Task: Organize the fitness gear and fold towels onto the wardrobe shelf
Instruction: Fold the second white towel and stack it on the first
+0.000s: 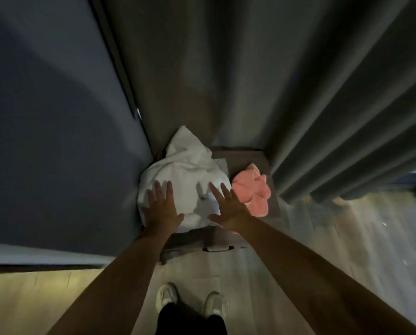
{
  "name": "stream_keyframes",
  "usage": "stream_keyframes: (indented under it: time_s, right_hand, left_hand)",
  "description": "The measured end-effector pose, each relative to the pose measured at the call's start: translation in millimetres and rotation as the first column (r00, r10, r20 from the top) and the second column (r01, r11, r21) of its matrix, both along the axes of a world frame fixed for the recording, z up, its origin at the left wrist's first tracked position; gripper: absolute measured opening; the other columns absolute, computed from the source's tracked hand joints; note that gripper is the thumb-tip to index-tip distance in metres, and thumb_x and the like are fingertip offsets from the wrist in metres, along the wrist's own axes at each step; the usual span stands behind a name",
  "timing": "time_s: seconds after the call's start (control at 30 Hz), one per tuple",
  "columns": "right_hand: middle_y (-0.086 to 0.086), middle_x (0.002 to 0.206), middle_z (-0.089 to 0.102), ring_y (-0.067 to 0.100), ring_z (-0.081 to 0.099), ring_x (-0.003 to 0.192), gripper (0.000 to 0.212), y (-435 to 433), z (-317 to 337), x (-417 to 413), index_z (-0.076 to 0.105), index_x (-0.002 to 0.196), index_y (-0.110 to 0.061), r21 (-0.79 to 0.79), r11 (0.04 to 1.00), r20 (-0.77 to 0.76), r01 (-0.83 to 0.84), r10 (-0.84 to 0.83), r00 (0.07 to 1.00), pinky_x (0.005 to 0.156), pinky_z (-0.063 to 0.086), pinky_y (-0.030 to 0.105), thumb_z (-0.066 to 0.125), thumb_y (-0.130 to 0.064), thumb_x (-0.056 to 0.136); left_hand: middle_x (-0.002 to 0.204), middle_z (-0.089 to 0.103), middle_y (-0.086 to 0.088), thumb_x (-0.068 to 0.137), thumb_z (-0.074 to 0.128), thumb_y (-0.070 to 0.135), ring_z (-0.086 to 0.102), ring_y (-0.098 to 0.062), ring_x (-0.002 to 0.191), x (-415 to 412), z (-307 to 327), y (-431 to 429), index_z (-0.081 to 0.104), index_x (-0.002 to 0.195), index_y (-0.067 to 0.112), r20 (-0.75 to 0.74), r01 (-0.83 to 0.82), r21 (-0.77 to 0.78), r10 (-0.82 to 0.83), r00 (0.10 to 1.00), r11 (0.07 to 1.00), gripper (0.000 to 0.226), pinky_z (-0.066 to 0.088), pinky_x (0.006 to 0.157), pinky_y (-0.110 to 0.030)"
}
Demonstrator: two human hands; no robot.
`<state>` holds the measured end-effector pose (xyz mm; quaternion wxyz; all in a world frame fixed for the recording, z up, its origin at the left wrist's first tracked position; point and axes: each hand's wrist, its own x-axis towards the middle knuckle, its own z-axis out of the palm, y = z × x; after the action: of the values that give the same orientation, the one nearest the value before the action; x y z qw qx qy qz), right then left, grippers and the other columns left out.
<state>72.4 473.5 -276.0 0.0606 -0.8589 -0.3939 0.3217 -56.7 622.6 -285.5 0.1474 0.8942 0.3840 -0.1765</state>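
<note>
Two towels lie on a small brown cabinet (240, 157). Toward its left edge the left hand (162, 210), fingers straight and spread, lies flat over the near side of a crumpled white towel (185, 165), gripping nothing. The right hand (228, 210), spread the same way, covers the towel's right side. A bunched pink towel (253, 189) sits at the cabinet's right edge, beside a grey curtain (335, 141).

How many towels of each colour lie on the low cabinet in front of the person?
White towel: 1 (a crumpled heap; whether it hides a second one cannot be told)
Pink towel: 1
Total: 2
</note>
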Motion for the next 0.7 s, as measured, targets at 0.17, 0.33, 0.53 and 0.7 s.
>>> stream_keyframes:
  time_s: [0.17,0.33,0.53,0.7]
  right_hand:
    - [0.007,0.162,-0.016,0.031,-0.012,0.148,0.111,52,-42,33,-0.012,0.152,-0.035,0.182,0.983,-0.037,0.027,-0.021,0.999,0.120,0.006,0.051,0.073,-0.042,0.082]
    - [0.006,0.162,-0.004,0.036,0.017,0.143,0.109,95,-87,54,0.003,0.152,-0.042,0.218,0.971,-0.112,0.096,-0.073,0.991,0.114,0.025,0.047,0.080,-0.040,0.075]
    - [0.009,0.129,0.042,0.031,0.045,0.115,0.060,109,-107,53,0.046,0.136,-0.024,0.256,0.964,0.128,0.067,-0.102,0.987,0.097,0.043,0.038,0.071,-0.027,0.081]
    - [0.014,0.110,0.061,0.028,0.056,0.103,0.037,104,-68,59,0.064,0.119,-0.009,0.484,0.875,0.087,0.009,-0.059,0.994,0.087,0.039,0.027,0.065,-0.017,0.083]
  left_hand:
    - [0.160,-0.015,-0.015,0.082,0.061,0.063,0.008,-0.038,0.147,15,-34,26,-0.022,0.150,0.025,0.043,-0.051,0.151,0.045,0.998,0.987,0.114,0.031,0.113,-0.050]
    - [0.161,-0.008,-0.014,0.084,0.060,0.060,0.020,-0.034,0.144,21,-78,41,-0.017,0.151,0.034,0.149,-0.060,0.161,0.036,0.988,0.985,0.106,0.035,0.110,-0.046]
    - [0.149,0.030,-0.009,0.090,0.061,0.041,0.040,-0.025,0.131,31,-99,53,0.019,0.150,0.034,0.270,-0.057,0.158,0.012,0.963,0.986,0.073,0.044,0.098,-0.035]
    - [0.119,0.050,-0.005,0.084,0.068,0.027,0.055,-0.023,0.105,33,-57,50,0.051,0.126,0.025,0.422,-0.065,0.174,-0.015,0.907,0.983,0.045,0.048,0.077,-0.029]
